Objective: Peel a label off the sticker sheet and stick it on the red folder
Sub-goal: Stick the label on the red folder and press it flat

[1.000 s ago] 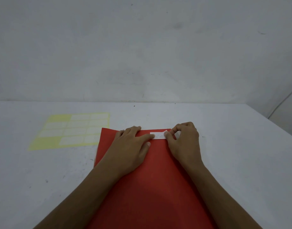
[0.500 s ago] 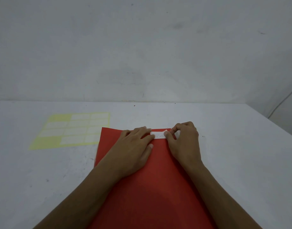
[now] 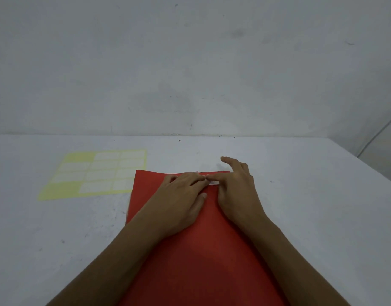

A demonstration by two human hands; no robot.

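Note:
The red folder [image 3: 201, 250] lies flat on the table in front of me, its far edge near the table's middle. A white label [image 3: 214, 183] sits near that far edge; only a small sliver shows between my fingers. My left hand [image 3: 181, 199] rests flat on the folder with its fingertips on the label's left part. My right hand [image 3: 236, 191] has its fingers apart, one finger laid across the label pointing left and the others lifted off the folder. The yellow sticker sheet [image 3: 97, 173] lies to the left, with several white labels and a few bare yellow spots.
The white table [image 3: 311, 217] runs back to a plain grey wall [image 3: 190, 74]. Its right edge slants away at the far right. The sticker sheet's right edge nearly touches the folder's far left corner.
My right hand has let go of the label's right end and spread its fingers, laying one across the label. My left fingertips slid right along the label, which is now mostly covered.

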